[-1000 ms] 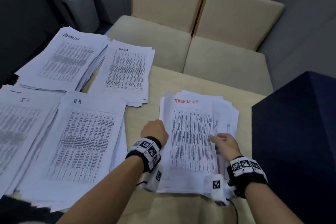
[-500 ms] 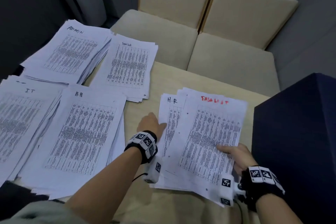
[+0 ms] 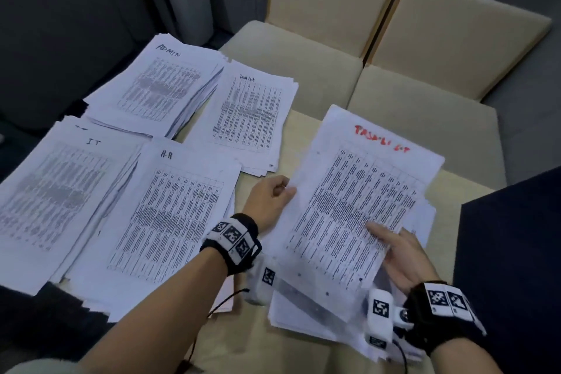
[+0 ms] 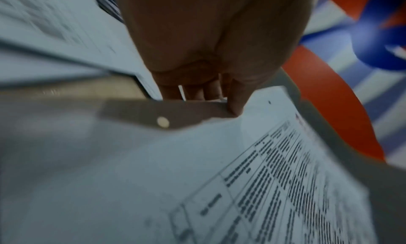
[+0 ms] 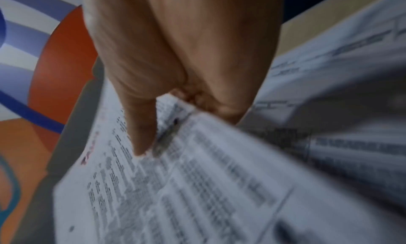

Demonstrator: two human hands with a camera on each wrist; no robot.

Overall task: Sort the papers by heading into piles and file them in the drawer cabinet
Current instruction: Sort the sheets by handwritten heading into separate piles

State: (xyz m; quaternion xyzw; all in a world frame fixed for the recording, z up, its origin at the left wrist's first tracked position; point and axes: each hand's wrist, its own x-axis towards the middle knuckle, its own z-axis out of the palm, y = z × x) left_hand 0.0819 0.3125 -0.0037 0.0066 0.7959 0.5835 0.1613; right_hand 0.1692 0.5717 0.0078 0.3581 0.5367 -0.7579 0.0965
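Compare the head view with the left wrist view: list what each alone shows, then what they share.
Head view only: the sorted ADMIN pile, Task List pile, IT pile and HR pile, plus the right hand pinching the sheet's right edge. Left wrist view only: the thumb pressing on the paper's edge. Shared: the left hand gripping the red-headed sheet.
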